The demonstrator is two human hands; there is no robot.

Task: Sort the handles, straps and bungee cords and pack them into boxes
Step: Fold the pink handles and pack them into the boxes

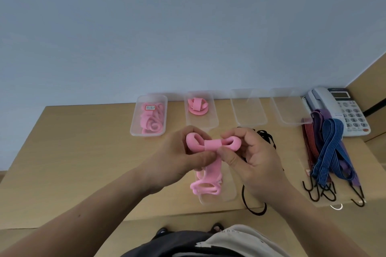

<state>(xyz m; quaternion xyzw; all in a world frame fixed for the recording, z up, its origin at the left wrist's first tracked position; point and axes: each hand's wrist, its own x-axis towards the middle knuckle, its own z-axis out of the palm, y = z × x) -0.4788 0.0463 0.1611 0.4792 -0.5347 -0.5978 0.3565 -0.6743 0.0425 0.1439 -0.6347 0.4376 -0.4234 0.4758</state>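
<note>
Pink strap point(212, 145), folded into a bow with its tail hanging onto more pink loops, is held above the worktop's point(83, 152) near middle, the left hand point(179, 158) pinching its left loop and the right hand point(254, 158) pinching its right loop. Along the far edge stand a clear box of pink straps point(133, 129), a second box point(213, 123) holding one bundled pink strap, and two more clear boxes point(248, 120). Striped bungee cords point(330, 152) lie by the right edge, near a telephone point(342, 108) in the far right corner, and black cords point(267, 136) lie partly under the right hand.
</note>
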